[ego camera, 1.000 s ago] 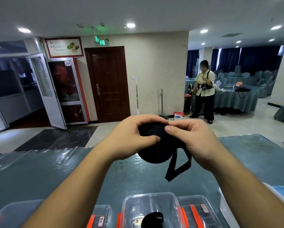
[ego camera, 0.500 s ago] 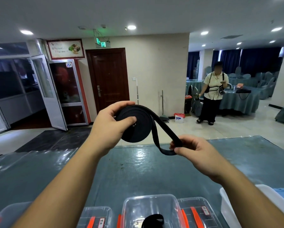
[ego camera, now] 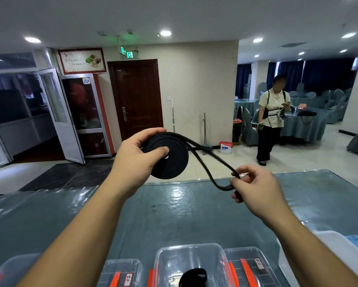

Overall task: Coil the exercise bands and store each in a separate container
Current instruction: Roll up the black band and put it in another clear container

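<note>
Above the table's near edge, the left hand (ego camera: 136, 160) grips the coiled black band (ego camera: 167, 156) — the right hand (ego camera: 254, 189) pinches its loose tail, best wound on taut and flat.

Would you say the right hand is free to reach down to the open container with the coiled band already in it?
Probably not yet: the right hand pinches the loose tail of the black band, whose coil the left hand holds. Nothing blocks the way to the open container.

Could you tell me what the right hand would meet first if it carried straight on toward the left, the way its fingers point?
Probably the black coil held by the left hand; depth is uncertain.
</note>
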